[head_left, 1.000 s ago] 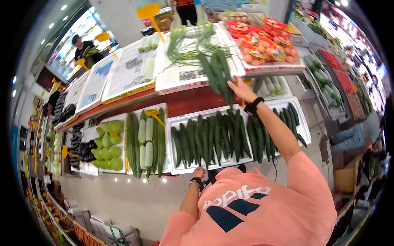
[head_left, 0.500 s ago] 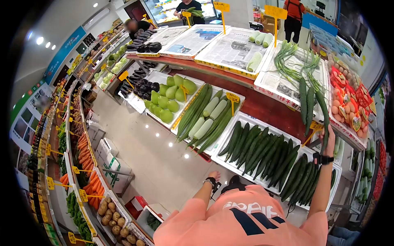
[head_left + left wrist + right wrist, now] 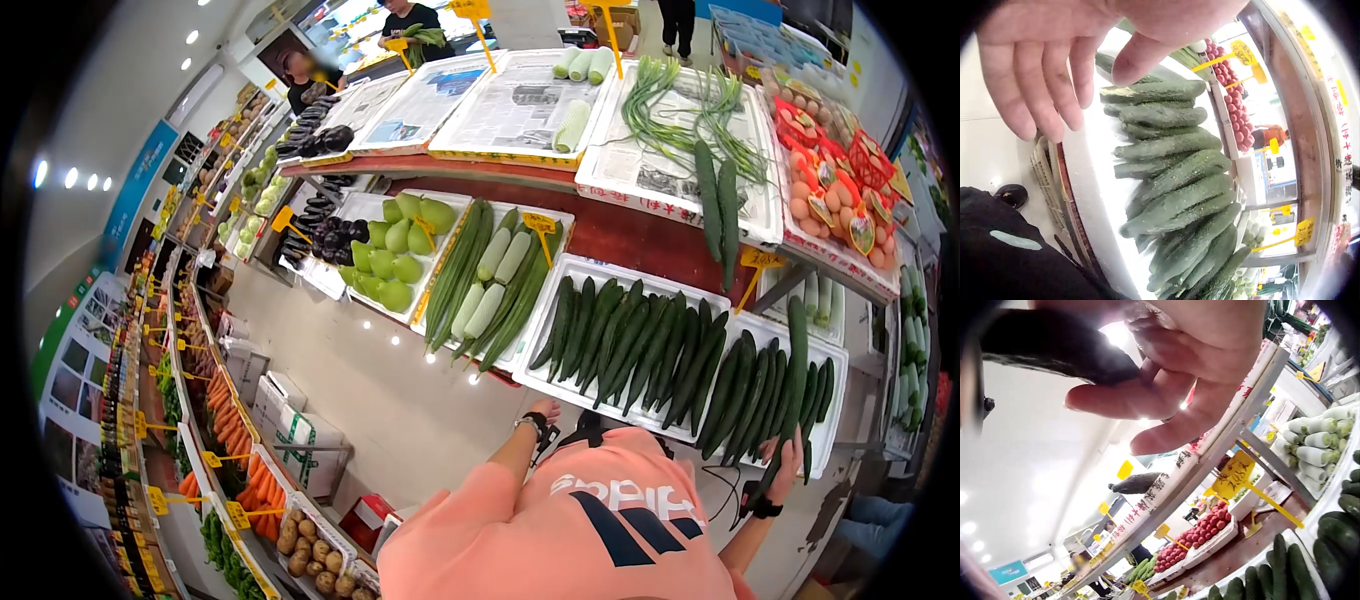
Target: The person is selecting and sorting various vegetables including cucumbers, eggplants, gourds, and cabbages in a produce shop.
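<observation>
My right hand (image 3: 786, 464) grips the lower end of a long dark green cucumber (image 3: 796, 362), which stands out over the right part of the lower white tray. In the right wrist view, the fingers (image 3: 1166, 403) curl round the end of this cucumber (image 3: 1054, 350). My left hand (image 3: 547, 410) hangs by the tray's front edge with relaxed fingers and nothing in it; in the left wrist view, cucumbers (image 3: 1179, 200) lie in a row beyond it. Two more cucumbers (image 3: 727, 215) overhang the front edge of the upper tray (image 3: 650, 203), below some green stalks (image 3: 655, 105).
Left of the cucumber tray lie pale and long green gourds (image 3: 490, 280), then light green pear-shaped vegetables (image 3: 395, 255) and eggplants (image 3: 335, 240). Bagged eggs (image 3: 830, 195) stand at the upper right. A yellow price sign (image 3: 762, 258) rises behind the cucumbers. Carrots (image 3: 230, 415) and potatoes (image 3: 310, 550) line the left shelf.
My right hand has come down from the upper tray to the lower one with one cucumber, leaving two at the upper edge. The head view has swung left. The left hand stays low and empty.
</observation>
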Tool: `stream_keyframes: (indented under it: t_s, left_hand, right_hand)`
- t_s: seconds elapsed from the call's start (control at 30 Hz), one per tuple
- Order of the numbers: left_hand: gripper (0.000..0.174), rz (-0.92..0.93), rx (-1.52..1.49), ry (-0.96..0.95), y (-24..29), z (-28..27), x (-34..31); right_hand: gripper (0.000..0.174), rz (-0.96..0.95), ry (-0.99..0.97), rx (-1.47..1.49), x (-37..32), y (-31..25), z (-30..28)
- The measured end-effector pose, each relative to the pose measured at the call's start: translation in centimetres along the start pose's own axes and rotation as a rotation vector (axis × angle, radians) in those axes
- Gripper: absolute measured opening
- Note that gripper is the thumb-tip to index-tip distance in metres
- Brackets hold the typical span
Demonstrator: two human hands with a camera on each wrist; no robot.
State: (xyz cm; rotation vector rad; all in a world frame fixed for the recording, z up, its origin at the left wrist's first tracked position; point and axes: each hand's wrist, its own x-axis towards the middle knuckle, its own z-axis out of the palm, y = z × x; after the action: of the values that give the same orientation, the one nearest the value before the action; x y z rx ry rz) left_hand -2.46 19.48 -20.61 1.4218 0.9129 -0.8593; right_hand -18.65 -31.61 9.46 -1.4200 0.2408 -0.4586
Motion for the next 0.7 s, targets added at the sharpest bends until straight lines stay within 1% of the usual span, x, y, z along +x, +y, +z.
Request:
stream_keyframes:
  t_s: [0.03, 0.07, 0.1, 0.13, 0.17, 0.2, 0.23, 0.27, 0.3, 0.33, 0.37, 0.4, 0.47, 0.57, 0.6, 0.67, 0.7]
  left_hand:
    - [0.043, -0.012, 0.009, -0.016, 0.8, 0.5, 0.3]
    - [0.039, 0.048, 0.043, 0.01, 1.2, 1.1, 0.4]
    - [0.039, 0.111, 0.243, -0.023, 1.6, 1.3, 2.1]
    - [0.039, 0.124, 0.279, -0.059, 1.8, 1.4, 3.0]
    - [0.038, 0.139, 0.315, -0.095, 2.1, 1.6, 3.8]
    - [0.039, 0.1, 0.191, -0.133, 2.9, 2.1, 4.0]
    - [0.04, 0.083, 0.129, -0.179, 2.7, 1.7, 5.6]
    - [0.041, 0.05, 0.077, -0.234, 2.4, 1.4, 7.2]
    - [0.043, 0.1, 0.137, -0.14, 3.6, 2.8, 5.7]
    - [0.046, 0.072, 0.163, -0.121, 4.4, 3.5, 4.9]
    - [0.048, 0.108, 0.22, -0.158, 5.5, 4.1, 2.3]
    - [0.049, 0.083, 0.256, -0.139, 6.2, 4.7, 1.6]
    - [0.049, 0.083, 0.189, -0.118, 6.3, 5.5, -0.4]
    - [0.05, 0.052, 0.178, -0.131, 4.9, 4.4, 0.2]
    - [0.051, 0.033, 0.171, -0.129, 4.3, 3.8, 0.9]
    - [0.05, 0.033, 0.158, -0.118, 3.7, 3.1, 0.2]
    - [0.05, 0.035, 0.16, -0.11, 3.3, 2.8, 0.2]
  right_hand:
    - [0.059, 0.024, 0.021, 0.024, -1.2, 1.1, -0.7]
    - [0.059, 0.048, 0.045, 0.046, -2.1, 2.3, -1.3]
    - [0.06, 0.103, 0.081, 0.115, -2.9, 3.4, -1.4]
    - [0.06, 0.165, 0.117, 0.048, -3.3, 3.7, -1.2]
    - [0.062, 0.217, 0.136, 0.151, -3.7, 4.7, -0.4]
    - [0.061, 0.262, 0.141, 0.158, -3.5, 5.3, 0.3]
    - [0.058, 0.29, 0.19, 0.088, -2.9, 5.9, 1.4]
    - [0.054, 0.354, 0.154, 0.019, -2.9, 7.8, 0.2]
    - [0.053, 0.439, 0.321, 0.082, -2.8, 9.1, 1.0]
    - [0.053, 0.404, 0.323, 0.125, -2.3, 9.5, 1.6]
    - [0.051, 0.414, 0.282, 0.126, -1.6, 11.8, 0.8]
    - [0.049, 0.391, 0.195, 0.112, -1.0, 12.7, 0.5]
    - [0.051, 0.382, 0.169, 0.08, -0.1, 15.1, 0.3]
    - [0.055, 0.382, 0.188, 0.136, 1.2, 18.0, 0.7]
    - [0.056, 0.377, 0.21, 0.093, 1.6, 18.9, 0.9]
    - [0.057, 0.37, 0.243, 0.005, 2.4, 20.7, 1.5]
    - [0.059, 0.342, 0.235, -0.044, 2.6, 23.1, 1.2]
